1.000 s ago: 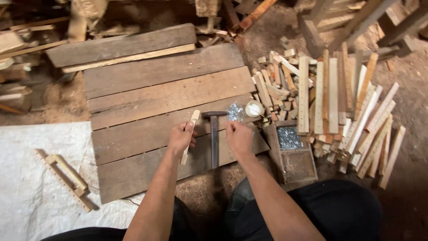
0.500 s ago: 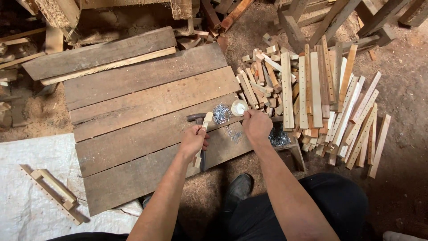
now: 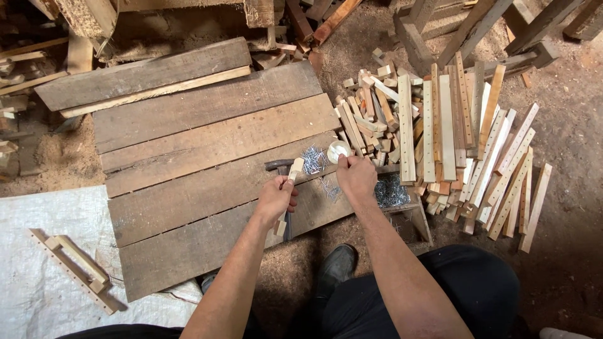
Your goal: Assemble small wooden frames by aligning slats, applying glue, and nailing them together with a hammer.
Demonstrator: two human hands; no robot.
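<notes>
A short wooden slat (image 3: 287, 188) was gripped upright over the plank bench (image 3: 207, 150) by the left hand (image 3: 275, 199); the right hand (image 3: 355, 176) was closed at the loose nails (image 3: 313, 159). The hammer (image 3: 279, 166) lay untouched; nothing was yet nailed.

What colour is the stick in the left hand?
The stick in the left hand is pale, light tan wood, seen best in the head view.

The person is wearing black trousers (image 3: 433, 295) and a dark shoe (image 3: 336, 267); both forearms are showing bare, sleeveless.
</notes>
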